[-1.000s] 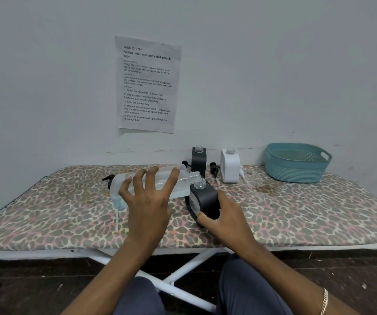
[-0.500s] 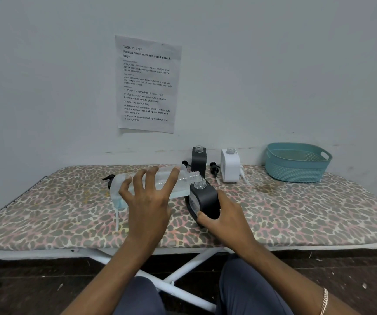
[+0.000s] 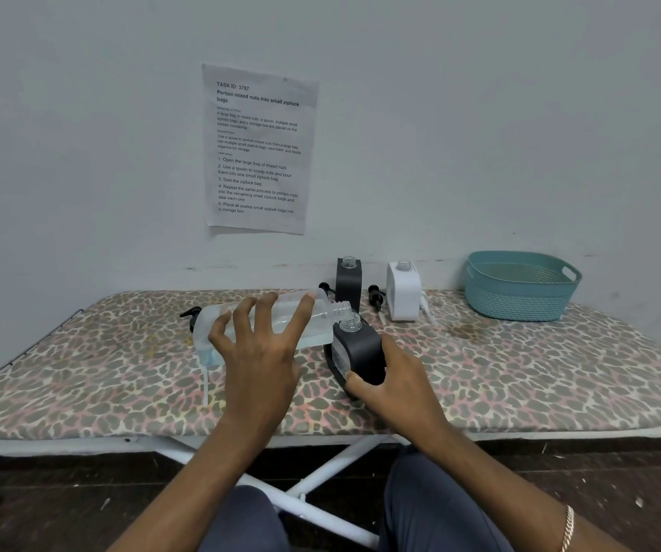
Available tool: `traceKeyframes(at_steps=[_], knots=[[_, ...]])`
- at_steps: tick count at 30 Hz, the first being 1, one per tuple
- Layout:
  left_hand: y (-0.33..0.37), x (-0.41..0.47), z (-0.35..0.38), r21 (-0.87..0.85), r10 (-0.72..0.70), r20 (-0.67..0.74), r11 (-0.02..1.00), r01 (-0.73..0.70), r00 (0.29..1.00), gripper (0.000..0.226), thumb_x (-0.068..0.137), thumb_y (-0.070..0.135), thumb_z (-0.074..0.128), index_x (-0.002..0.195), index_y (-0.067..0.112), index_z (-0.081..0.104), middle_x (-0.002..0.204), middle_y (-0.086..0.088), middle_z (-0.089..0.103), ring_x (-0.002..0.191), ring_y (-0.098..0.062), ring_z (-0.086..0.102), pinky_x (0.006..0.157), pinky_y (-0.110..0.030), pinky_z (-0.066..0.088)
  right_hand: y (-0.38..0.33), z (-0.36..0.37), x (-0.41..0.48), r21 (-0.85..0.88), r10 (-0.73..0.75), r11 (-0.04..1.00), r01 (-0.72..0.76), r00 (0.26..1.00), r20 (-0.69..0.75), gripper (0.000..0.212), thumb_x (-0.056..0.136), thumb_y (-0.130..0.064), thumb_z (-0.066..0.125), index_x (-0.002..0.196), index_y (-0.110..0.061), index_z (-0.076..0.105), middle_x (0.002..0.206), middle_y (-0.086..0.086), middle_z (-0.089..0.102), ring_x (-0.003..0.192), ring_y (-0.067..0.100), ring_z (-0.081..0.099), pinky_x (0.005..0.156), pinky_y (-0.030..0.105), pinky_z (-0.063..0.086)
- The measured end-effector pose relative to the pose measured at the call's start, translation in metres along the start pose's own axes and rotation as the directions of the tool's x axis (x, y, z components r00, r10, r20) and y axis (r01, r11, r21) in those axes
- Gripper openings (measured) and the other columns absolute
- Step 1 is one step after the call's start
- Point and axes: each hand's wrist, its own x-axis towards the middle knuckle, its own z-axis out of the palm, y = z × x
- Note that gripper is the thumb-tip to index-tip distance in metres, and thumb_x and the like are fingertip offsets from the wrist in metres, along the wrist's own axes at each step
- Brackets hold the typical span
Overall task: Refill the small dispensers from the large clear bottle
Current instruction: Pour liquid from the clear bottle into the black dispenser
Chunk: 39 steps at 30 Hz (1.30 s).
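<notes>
My left hand grips the large clear bottle, which lies almost level above the board with its open neck just over the mouth of a black dispenser. My right hand holds that dispenser by its lower side, tilted toward the bottle. Clear liquid pools along the bottle's lower wall. A second black dispenser and a white dispenser stand uncapped at the back by the wall.
The leopard-print ironing board carries everything. Black pump heads lie near the back dispensers, another at the bottle's base. A teal basket sits at the back right. A printed sheet hangs on the wall.
</notes>
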Motion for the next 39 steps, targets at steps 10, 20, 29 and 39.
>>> traceKeyframes(at_steps=[10,20,29,39], knots=[[-0.0001,-0.0003,-0.0008,-0.007,0.006,-0.004,1.0,-0.006,1.0,0.095,0.062,-0.005,0.056,0.148,0.033,0.055,0.137,-0.015,0.056,0.128,-0.041,0.049,0.099,-0.062,0.031,0.0001,-0.0005,-0.0001,0.011,0.007,1.0,-0.007,1.0,0.0,0.036,0.076,-0.052,0.071,0.106,-0.038,0.056,0.092,-0.017,0.067,0.088,-0.002,0.061,0.065,0.013,0.048],[0.0003,-0.0002,-0.0009,-0.004,0.003,0.013,1.0,-0.003,1.0,0.101,0.058,-0.01,0.069,0.148,0.033,0.056,0.137,-0.016,0.057,0.128,-0.042,0.051,0.1,-0.063,0.03,-0.0005,-0.0012,-0.0002,0.005,0.007,1.0,-0.007,1.0,0.005,0.037,0.077,-0.052,0.071,0.107,-0.036,0.056,0.094,-0.017,0.066,0.088,-0.002,0.06,0.064,0.015,0.048],[0.0008,0.0001,-0.0023,-0.018,-0.003,0.02,1.0,0.004,1.0,0.103,0.057,-0.013,0.074,0.148,0.032,0.057,0.136,-0.017,0.059,0.127,-0.043,0.053,0.099,-0.063,0.032,-0.0022,-0.0019,0.0002,-0.002,0.009,1.0,-0.009,1.0,0.01,0.042,0.077,-0.053,0.071,0.112,-0.036,0.056,0.098,-0.018,0.066,0.088,-0.003,0.061,0.067,0.015,0.049],[0.0003,-0.0004,-0.0004,-0.009,-0.008,0.007,1.0,0.008,1.0,0.101,0.058,-0.013,0.07,0.148,0.032,0.058,0.137,-0.016,0.058,0.128,-0.041,0.05,0.099,-0.062,0.032,-0.0014,-0.0013,-0.0004,0.015,0.008,1.0,-0.008,1.0,0.002,0.04,0.077,-0.052,0.072,0.11,-0.036,0.057,0.095,-0.017,0.067,0.09,-0.004,0.06,0.068,0.011,0.047]])
